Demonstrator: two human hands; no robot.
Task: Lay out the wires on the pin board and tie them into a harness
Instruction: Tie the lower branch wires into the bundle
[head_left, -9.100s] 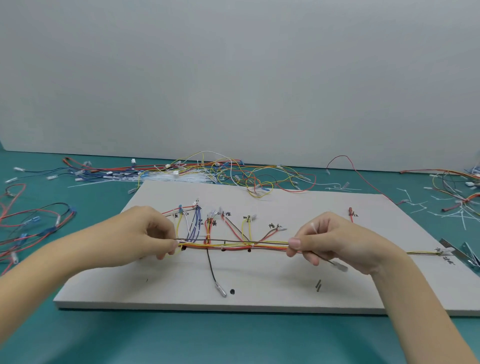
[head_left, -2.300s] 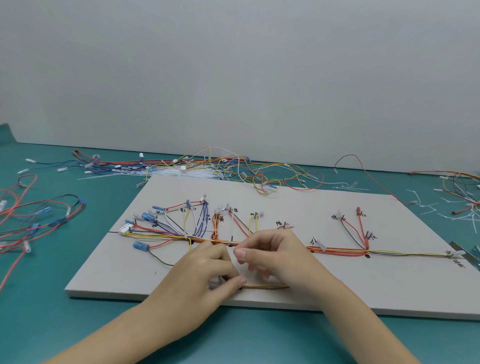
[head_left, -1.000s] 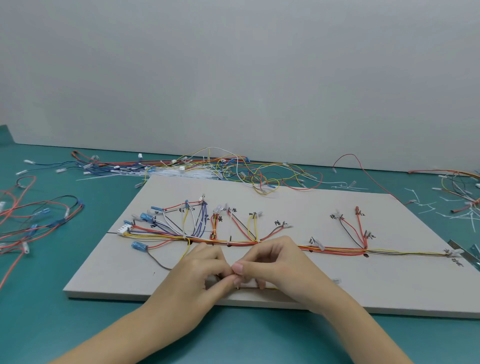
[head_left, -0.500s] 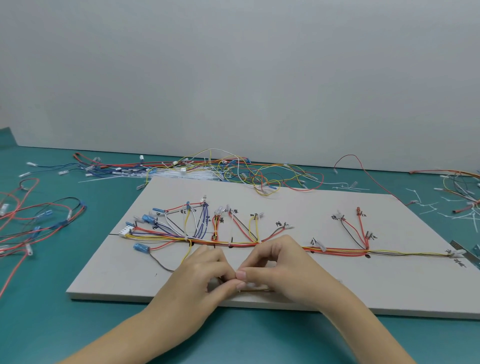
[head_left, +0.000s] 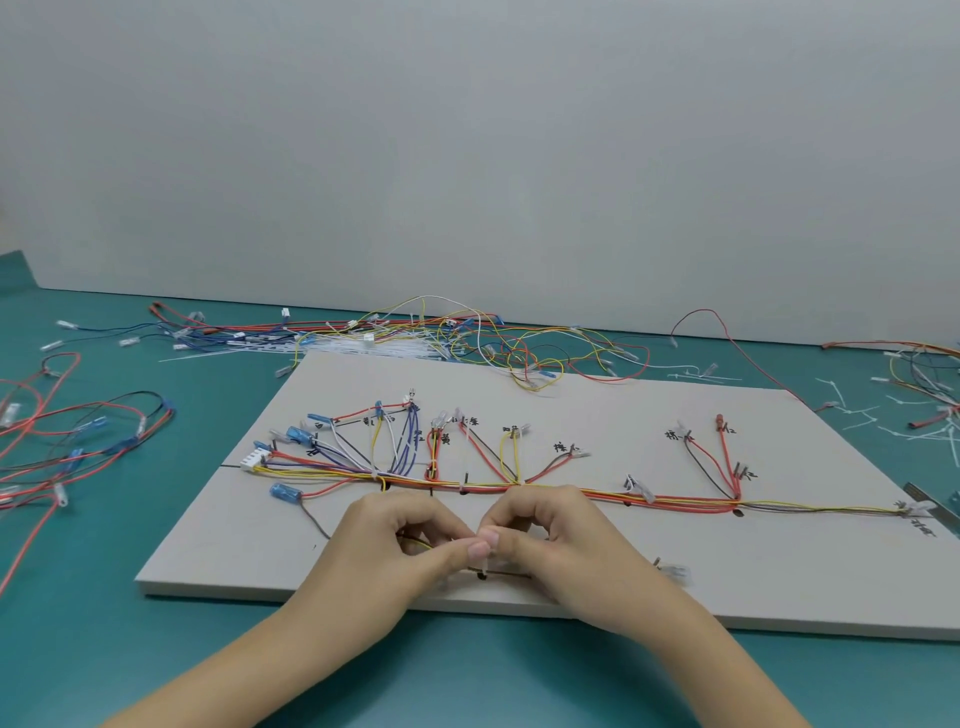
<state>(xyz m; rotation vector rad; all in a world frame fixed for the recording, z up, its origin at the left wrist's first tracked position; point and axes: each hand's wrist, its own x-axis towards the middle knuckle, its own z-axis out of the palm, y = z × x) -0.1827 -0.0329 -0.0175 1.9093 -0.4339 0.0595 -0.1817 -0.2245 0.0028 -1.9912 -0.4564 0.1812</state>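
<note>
Left hand: we've got our fingers curled, pinching a white tie.
Right hand: pinching that tie too, thumbs touching.
Wires: spread across the board, just beyond our knuckles.
Worktop: loose wires at left.
</note>
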